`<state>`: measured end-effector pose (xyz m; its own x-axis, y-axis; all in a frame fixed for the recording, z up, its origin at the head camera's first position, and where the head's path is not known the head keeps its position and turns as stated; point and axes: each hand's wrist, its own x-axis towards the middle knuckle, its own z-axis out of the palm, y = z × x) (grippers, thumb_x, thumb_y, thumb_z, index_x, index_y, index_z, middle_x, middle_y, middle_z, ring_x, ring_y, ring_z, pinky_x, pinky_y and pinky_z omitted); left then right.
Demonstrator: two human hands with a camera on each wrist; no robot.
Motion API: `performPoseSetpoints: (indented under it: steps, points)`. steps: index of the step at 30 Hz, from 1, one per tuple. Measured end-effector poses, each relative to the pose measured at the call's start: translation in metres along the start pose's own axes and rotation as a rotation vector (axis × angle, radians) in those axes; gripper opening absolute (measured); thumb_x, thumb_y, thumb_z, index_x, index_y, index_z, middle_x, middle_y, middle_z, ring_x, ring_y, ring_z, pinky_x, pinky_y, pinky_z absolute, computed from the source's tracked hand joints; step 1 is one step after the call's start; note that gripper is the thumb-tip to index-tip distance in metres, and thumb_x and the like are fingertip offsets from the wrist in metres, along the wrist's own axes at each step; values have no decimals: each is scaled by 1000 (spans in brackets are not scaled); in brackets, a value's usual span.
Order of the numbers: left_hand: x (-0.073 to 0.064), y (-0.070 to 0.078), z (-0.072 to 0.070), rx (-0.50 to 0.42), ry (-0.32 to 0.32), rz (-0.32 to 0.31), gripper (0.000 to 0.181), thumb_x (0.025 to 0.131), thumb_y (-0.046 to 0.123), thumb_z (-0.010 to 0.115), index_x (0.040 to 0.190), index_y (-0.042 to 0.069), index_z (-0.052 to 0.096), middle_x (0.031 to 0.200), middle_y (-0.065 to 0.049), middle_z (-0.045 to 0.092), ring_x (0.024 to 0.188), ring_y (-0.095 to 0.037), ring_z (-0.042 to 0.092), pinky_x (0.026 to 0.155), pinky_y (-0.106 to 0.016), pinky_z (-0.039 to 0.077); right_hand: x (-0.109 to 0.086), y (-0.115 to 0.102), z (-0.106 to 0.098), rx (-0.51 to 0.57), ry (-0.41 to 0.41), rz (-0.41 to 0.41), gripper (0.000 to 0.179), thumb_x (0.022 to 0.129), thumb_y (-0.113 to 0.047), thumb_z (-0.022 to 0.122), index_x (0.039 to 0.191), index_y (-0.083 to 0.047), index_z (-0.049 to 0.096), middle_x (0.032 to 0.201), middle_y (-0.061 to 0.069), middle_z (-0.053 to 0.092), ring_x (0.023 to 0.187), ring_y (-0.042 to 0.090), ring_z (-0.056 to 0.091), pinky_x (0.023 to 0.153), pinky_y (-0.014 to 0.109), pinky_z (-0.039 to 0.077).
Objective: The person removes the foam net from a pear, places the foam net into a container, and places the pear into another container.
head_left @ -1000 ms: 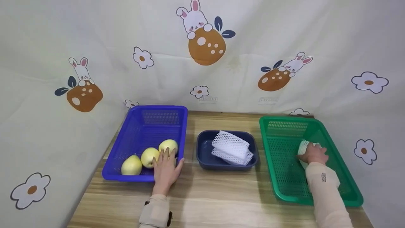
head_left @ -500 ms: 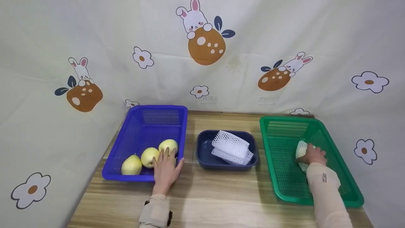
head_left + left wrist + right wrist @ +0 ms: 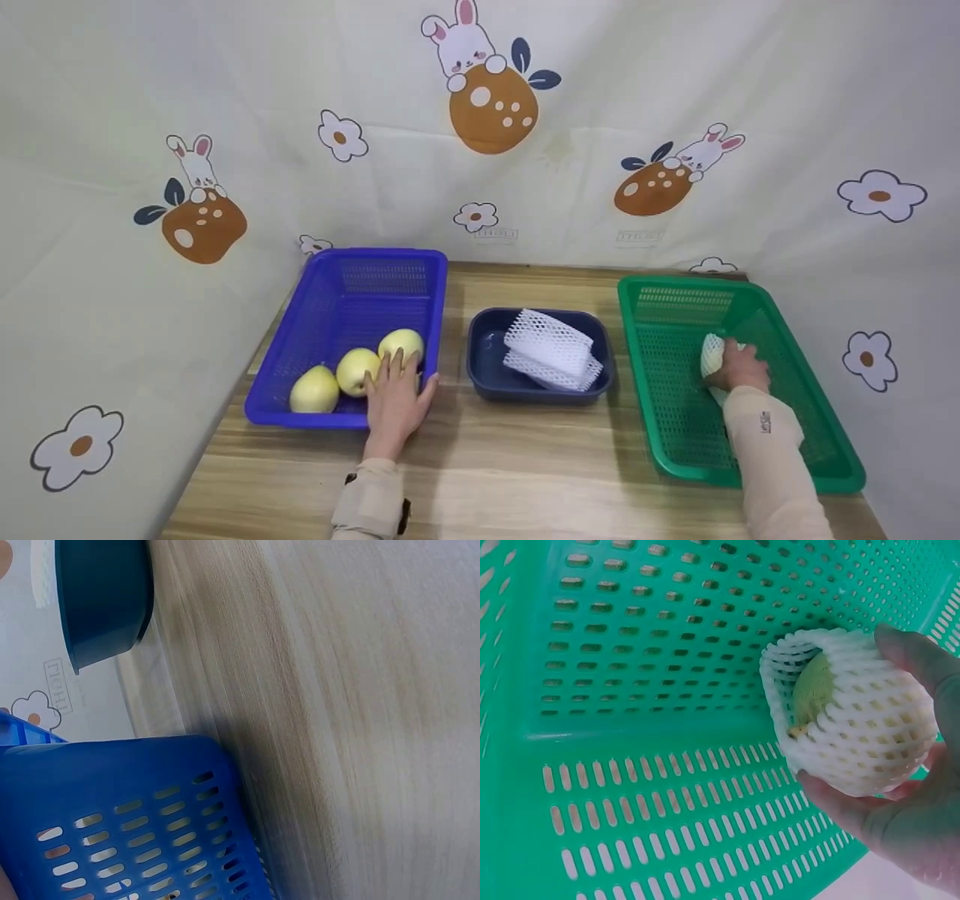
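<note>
In the head view my left hand (image 3: pixel 395 405) reaches over the near rim of the blue basket (image 3: pixel 259 360), fingers spread against the pale yellow pears. One pear (image 3: pixel 313 391) lies at the left, another pear (image 3: pixel 355 371) sits in the middle, and a third pear (image 3: pixel 400 343) is by the fingertips. What lies under the palm is hidden. Inside the green basket (image 3: pixel 814 382) my right hand (image 3: pixel 741 367) holds a pear in a white foam net (image 3: pixel 870 720). Thumb and fingers curl round its sides, and the right wrist view shows greenish skin and a stem at the net's opening.
Between the baskets stands a dark blue tray (image 3: pixel 487 375) with white foam nets (image 3: pixel 551 346) in it. All three containers stand on a wooden table (image 3: pixel 510 465). A patterned curtain (image 3: pixel 390 202) hangs behind and along both sides.
The netted pear has shifted and turned slightly within the green basket under my right hand. My left hand has stayed where it was on the blue basket's pears.
</note>
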<state>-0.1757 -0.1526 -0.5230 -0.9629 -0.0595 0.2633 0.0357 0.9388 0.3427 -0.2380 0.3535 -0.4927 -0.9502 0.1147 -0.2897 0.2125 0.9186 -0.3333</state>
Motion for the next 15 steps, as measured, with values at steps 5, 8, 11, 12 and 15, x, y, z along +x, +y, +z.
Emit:
performPoseSetpoints:
  steps: [5, 8, 11, 12, 15]
  points:
    - [-1, 1, 0, 3, -1, 12, 54, 85, 46, 47, 126, 9, 49, 131, -18, 39, 124, -35, 26, 95, -59, 13, 0, -2, -2, 21, 27, -7, 78, 77, -24, 62, 128, 14, 17, 109, 42, 25, 95, 60, 32, 74, 64, 33]
    - [-1, 0, -1, 12, -9, 6, 55, 86, 47, 46, 126, 10, 48, 131, -17, 39, 124, -34, 26, 95, -59, 13, 2, -7, -8, 42, 48, -25, 82, 78, -31, 63, 130, 13, 18, 109, 40, 27, 95, 57, 34, 73, 63, 34]
    - [0, 0, -1, 11, -7, 4, 54, 85, 46, 47, 126, 10, 48, 131, -17, 39, 124, -34, 25, 95, -59, 13, 3, -13, -16, 47, 71, -70, 84, 78, -35, 62, 131, 12, 17, 109, 39, 28, 93, 54, 36, 71, 61, 35]
    - [0, 0, -1, 9, -2, 5, 54, 85, 45, 48, 126, 10, 48, 131, -17, 39, 124, -34, 25, 95, -59, 13, 3, -16, -19, 46, 80, -89, 85, 78, -36, 62, 131, 12, 17, 109, 39, 28, 92, 53, 37, 70, 61, 36]
    - [0, -1, 0, 8, 12, 10, 53, 85, 44, 50, 125, 10, 49, 130, -17, 39, 124, -34, 26, 95, -59, 14, 0, -23, -28, 51, 115, -148, 84, 78, -37, 62, 132, 11, 18, 108, 37, 30, 89, 51, 41, 66, 58, 38]
